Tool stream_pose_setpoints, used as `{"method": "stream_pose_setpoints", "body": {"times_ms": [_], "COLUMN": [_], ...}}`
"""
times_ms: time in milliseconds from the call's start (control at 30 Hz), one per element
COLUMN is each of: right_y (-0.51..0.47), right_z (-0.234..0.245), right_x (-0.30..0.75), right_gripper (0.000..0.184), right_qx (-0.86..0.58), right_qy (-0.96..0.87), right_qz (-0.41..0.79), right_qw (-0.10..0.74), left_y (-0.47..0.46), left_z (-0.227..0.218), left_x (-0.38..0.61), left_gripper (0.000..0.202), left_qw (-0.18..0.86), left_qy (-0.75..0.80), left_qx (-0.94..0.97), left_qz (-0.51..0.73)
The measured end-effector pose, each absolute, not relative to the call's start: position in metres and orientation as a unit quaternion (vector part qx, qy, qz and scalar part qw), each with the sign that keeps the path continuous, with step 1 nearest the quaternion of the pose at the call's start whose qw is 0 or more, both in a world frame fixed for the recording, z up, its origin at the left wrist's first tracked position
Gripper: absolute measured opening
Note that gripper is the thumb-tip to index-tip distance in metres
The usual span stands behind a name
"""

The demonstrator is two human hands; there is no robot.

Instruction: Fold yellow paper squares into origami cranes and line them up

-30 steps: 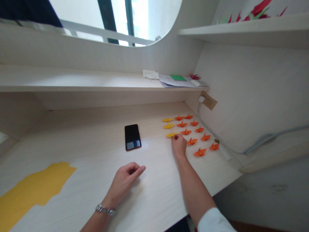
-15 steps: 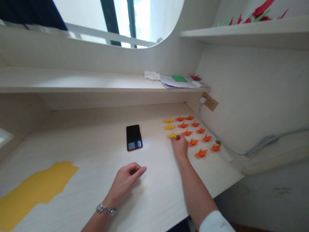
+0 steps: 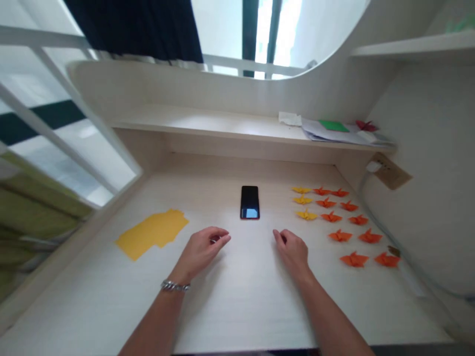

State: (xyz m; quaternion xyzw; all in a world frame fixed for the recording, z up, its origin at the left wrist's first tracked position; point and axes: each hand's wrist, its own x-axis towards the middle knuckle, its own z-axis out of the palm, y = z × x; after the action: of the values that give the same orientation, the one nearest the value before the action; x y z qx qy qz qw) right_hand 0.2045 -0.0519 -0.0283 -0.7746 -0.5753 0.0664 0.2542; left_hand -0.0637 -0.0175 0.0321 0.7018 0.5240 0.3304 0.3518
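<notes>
- While your left hand (image 3: 204, 247) is over the desk (image 3: 237, 306), left of the frame's lower centre, its thumb and forefinger stand slightly apart, with nothing visible between them.
- Your right hand (image 3: 292, 251), right of centre, is loosely curled, thumb near forefinger; I cannot tell whether it holds anything.
- Yellow cranes (image 3: 307, 215) line up just beyond it, orange cranes (image 3: 354, 259) farther right; such light paper probably shifts at a brush, so move that wrist gently.
- Yellow paper (image 3: 148, 232) lies flat at centre left; its stepped outline suggests overlapping sheets, best parted by fingertip from one edge.
- Mind the phone (image 3: 250, 200) at mid-frame.
</notes>
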Motion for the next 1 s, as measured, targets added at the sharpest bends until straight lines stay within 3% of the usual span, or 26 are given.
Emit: {"method": "stream_pose_setpoints", "body": {"times_ms": [133,233,333,633,867,1000], "right_y": [-0.052,-0.053,-0.054,-0.055,-0.054,-0.055], "right_z": [-0.026,-0.024,-0.022,-0.023,-0.028,-0.029], "right_x": [0.207,0.208,0.209,0.215,0.217,0.218], "right_gripper": [0.045,0.049,0.051,0.049,0.049,0.047], "right_qx": [-0.791,-0.795,-0.797,-0.776,-0.763,-0.750], "right_qy": [-0.569,-0.566,-0.563,-0.570,-0.572,-0.556], "right_qz": [0.086,0.111,0.122,0.154,0.163,0.158], "right_qw": [0.207,0.188,0.180,0.222,0.254,0.323], "left_y": [-0.017,-0.011,-0.003,0.006,0.002,-0.002], "left_z": [0.010,-0.005,-0.014,-0.030,-0.024,-0.014], "left_x": [-0.119,-0.158,-0.180,-0.186,-0.182,-0.180], "left_gripper": [0.030,0.037,0.049,0.039,0.039,0.038], "left_qw": [0.213,0.047,-0.044,-0.018,-0.040,-0.067], "left_qy": [0.673,0.756,0.795,0.831,0.824,0.803], "left_qx": [0.609,0.576,0.562,0.521,0.516,0.506], "left_qz": [0.361,0.307,0.223,0.195,0.233,0.309]}}
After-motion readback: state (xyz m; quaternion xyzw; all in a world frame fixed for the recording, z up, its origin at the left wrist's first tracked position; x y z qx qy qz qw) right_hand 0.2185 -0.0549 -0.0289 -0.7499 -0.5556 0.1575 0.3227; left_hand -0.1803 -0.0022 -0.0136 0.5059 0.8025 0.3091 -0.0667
